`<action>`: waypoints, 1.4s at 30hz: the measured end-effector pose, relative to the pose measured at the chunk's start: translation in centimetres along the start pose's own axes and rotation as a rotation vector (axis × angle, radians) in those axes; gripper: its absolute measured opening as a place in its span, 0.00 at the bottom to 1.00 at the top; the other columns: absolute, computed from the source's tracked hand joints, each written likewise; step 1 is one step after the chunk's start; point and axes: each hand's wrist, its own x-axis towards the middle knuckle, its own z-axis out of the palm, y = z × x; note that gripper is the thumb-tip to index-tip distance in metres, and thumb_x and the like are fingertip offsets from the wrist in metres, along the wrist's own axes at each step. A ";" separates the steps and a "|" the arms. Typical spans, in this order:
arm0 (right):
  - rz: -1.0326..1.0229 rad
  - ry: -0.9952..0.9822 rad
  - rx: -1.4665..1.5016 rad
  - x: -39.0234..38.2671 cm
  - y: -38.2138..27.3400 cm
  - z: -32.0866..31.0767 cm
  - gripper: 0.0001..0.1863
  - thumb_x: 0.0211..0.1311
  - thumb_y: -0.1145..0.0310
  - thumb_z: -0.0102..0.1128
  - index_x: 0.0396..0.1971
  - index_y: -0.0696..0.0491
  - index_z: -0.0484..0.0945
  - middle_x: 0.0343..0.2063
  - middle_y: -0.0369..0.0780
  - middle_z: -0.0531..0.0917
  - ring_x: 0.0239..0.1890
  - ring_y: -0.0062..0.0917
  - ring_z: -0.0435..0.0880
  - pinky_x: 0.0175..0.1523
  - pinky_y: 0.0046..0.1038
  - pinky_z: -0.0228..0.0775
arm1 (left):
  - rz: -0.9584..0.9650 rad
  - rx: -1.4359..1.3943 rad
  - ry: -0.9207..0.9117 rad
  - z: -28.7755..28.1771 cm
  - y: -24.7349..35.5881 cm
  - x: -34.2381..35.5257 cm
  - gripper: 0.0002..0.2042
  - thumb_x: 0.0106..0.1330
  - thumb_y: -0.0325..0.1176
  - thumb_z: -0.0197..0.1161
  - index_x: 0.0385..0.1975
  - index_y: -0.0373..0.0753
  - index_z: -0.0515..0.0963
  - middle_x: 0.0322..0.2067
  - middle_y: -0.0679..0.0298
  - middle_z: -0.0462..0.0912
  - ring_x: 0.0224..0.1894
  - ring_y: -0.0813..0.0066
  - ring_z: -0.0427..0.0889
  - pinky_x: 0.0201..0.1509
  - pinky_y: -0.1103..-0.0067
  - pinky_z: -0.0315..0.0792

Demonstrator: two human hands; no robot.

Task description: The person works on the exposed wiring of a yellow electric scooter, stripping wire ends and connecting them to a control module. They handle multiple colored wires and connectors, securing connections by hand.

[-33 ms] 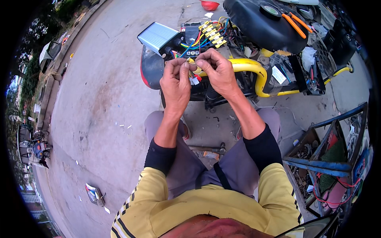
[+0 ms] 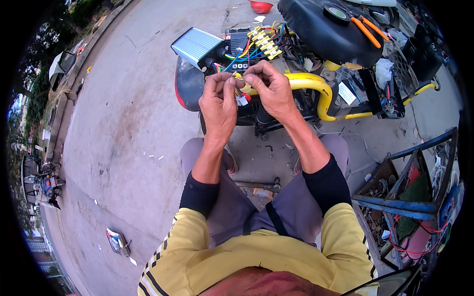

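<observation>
My left hand [image 2: 220, 101] and my right hand [image 2: 269, 91] meet over the bike, fingertips pinched on a small yellow connector [image 2: 237, 76]. A white and red plug [image 2: 242, 100] hangs just below between them. Behind my hands sit a silver finned controller box [image 2: 196, 44] with coloured wires, a dark finned unit [image 2: 239, 35] and a row of yellow terminals [image 2: 264, 42]. The yellow tube frame [image 2: 303, 81] passes behind my right hand, and a black and red housing [image 2: 183, 89] lies left of my left hand.
A black seat [image 2: 316, 34] carries a tape roll [image 2: 336, 15] and orange-handled pliers [image 2: 370, 35]. A blue metal rack [image 2: 395, 207] with parts stands at right. A hammer [image 2: 261, 185] lies between my legs. A red helmet-like object [image 2: 260, 7], a small tray [image 2: 117, 241] and parked scooters [image 2: 48, 183] are around.
</observation>
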 end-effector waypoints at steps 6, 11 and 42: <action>0.031 -0.002 -0.052 0.0 -0.4 0.0 0.06 0.74 0.73 0.70 0.43 0.60 0.83 0.35 0.33 0.85 0.36 0.13 0.84 0.42 0.20 0.77 | -0.006 0.012 -0.008 -0.1 0.0 0.0 0.06 0.81 0.26 0.62 0.50 0.31 0.79 0.36 0.62 0.92 0.31 0.88 0.80 0.33 0.84 0.74; 0.043 -0.001 0.035 0.0 -0.4 0.3 0.07 0.74 0.73 0.70 0.43 0.59 0.82 0.34 0.33 0.86 0.34 0.13 0.83 0.41 0.20 0.77 | -0.016 0.047 -0.014 0.0 -0.4 -0.1 0.07 0.81 0.26 0.62 0.51 0.31 0.79 0.36 0.61 0.93 0.33 0.86 0.83 0.34 0.83 0.75; -0.143 -0.029 -0.198 -0.1 -1.1 0.2 0.04 0.71 0.76 0.71 0.40 0.60 0.85 0.35 0.33 0.78 0.31 0.14 0.72 0.36 0.21 0.66 | -0.070 -0.097 -0.085 -0.2 0.6 -0.2 0.04 0.81 0.28 0.63 0.45 0.34 0.79 0.29 0.65 0.86 0.19 0.88 0.72 0.21 0.86 0.63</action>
